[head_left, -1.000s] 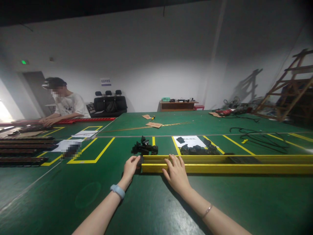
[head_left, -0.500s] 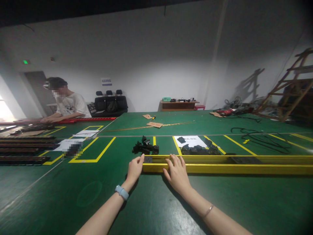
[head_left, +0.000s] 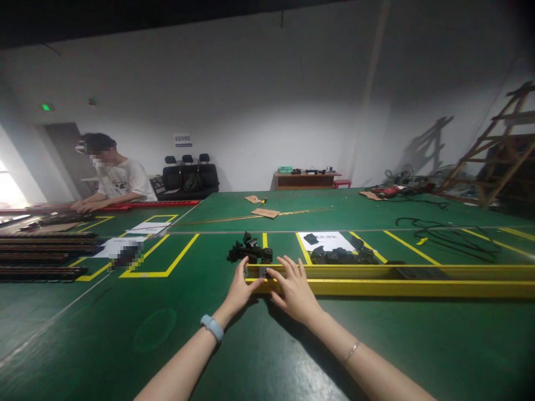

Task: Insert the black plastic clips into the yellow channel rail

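A long yellow rail (head_left: 409, 280) lies across the green table (head_left: 259, 356), running from the middle out past the right edge. My left hand (head_left: 241, 288) is at the rail's left end, fingers curled against it. My right hand (head_left: 293, 291) rests on the rail just to the right, fingers spread, fingertips near a small dark piece (head_left: 262, 272) seated in the rail's end. A heap of black parts (head_left: 249, 253) lies just beyond the rail's end.
More black parts (head_left: 340, 255) and a white sheet (head_left: 326, 240) lie behind the rail. Dark rails (head_left: 39, 256) are stacked at the left, where another person (head_left: 109, 175) works. Black cables (head_left: 443, 233) trail at the right. Yellow tape boxes mark the table.
Both hands have slid along the rail toward its left end and drawn closer together. The right hand now reaches to the small dark piece. The rail has stayed in place.
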Demonstrator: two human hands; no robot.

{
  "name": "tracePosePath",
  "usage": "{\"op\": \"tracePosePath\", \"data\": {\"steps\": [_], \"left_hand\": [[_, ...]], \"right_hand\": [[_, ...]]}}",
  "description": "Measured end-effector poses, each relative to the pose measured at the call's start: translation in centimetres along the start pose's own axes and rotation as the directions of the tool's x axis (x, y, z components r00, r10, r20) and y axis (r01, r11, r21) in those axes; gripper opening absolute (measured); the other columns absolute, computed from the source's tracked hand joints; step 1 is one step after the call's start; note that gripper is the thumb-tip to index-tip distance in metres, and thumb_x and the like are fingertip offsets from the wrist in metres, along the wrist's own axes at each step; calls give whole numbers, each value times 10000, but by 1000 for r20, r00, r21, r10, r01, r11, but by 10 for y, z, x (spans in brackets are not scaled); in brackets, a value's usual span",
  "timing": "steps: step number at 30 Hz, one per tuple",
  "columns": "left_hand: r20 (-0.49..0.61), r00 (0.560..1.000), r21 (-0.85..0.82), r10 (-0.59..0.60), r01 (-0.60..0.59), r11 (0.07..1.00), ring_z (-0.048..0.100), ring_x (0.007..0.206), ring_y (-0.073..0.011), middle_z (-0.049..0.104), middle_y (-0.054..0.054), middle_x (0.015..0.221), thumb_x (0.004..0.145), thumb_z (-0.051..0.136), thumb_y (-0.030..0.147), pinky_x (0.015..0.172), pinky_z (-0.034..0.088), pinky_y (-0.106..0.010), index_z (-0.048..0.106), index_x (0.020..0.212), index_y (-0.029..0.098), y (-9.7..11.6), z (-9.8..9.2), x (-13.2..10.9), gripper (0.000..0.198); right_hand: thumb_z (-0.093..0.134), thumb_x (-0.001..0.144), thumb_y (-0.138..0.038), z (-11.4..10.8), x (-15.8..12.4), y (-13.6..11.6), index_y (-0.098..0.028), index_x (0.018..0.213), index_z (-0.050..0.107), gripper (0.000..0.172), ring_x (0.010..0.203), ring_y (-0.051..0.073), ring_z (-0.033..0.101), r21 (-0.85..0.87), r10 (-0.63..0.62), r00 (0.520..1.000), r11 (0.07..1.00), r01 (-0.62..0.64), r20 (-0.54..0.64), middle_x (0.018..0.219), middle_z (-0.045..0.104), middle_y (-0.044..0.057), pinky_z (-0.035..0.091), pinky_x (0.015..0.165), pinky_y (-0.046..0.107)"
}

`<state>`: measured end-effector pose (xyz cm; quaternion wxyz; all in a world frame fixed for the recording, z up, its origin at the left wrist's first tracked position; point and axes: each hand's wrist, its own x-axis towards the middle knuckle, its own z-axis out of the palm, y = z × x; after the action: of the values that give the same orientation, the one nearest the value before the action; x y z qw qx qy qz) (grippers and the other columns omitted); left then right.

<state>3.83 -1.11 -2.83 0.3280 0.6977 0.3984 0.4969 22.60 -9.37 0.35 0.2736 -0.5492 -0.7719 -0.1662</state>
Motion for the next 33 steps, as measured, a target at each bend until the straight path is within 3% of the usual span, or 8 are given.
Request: {"op": "tracePosePath", "data": {"steps": [3,5,12,21,25,27,29,33], "left_hand": [[228,970,-248,-83,140,959,564,1155,-285,515,-177,1329,679,769,349,986,422,-460,426,1316,201,-1,-3,0,738],[281,954,-334,-106,201,921,577,1143,-281,518,-174,1332,668,783,321,985,429,-451,423,1307,208,0,-5,0,743],[281,948,-323,-148,239,916,547,1183,-302,553,-156,1304,614,810,262,1032,386,-464,472,1259,199,4,-9,2,732],[287,952,-139,-103,148,979,510,1228,-286,544,-145,1324,645,784,335,1064,348,-417,443,1303,188,0,-14,4,756],[284,954,-127,-99,140,982,513,1226,-282,545,-140,1323,655,772,357,1057,356,-406,441,1312,192,1,-15,4,753],[282,955,-128,-97,138,982,518,1220,-281,548,-140,1320,658,766,364,1053,360,-404,446,1311,192,2,-14,4,748],[278,956,-123,-94,132,983,515,1222,-281,547,-140,1321,661,763,369,1052,359,-405,449,1310,192,2,-14,4,742],[287,954,-116,-89,127,985,521,1216,-270,546,-143,1322,666,761,365,1048,366,-388,437,1306,184,3,-14,4,740]], "right_hand": [[573,818,-500,1,13,-8,-348,1327,484,538,1358,322,228,42,-30,993,999,26,113,1452,340,84,73,1102,618],[570,807,-545,3,21,-13,-361,1316,488,547,1353,323,233,58,-58,981,997,48,184,1451,348,75,44,1097,622],[546,817,-561,7,22,-12,-258,1088,595,410,1346,305,266,21,9,984,1000,-13,179,1392,435,91,67,1116,570],[476,895,-456,-27,-27,62,-240,983,622,275,1267,271,399,-87,91,993,993,-84,78,1266,545,90,188,1099,553],[423,921,-465,-28,-29,76,-244,903,647,315,1235,250,442,-25,159,986,987,-158,43,1280,534,73,253,1080,509],[417,918,-442,-25,-23,78,-244,937,654,309,1196,239,479,9,252,967,968,-252,31,1300,520,74,311,1049,470],[461,880,-425,-23,-15,81,-249,1140,601,343,1167,252,500,-7,377,926,926,-377,32,1294,525,88,307,1041,499],[522,777,-590,-25,-5,90,-216,1313,491,654,1158,340,496,-164,570,807,820,-548,156,1177,600,139,62,1041,677]]}}
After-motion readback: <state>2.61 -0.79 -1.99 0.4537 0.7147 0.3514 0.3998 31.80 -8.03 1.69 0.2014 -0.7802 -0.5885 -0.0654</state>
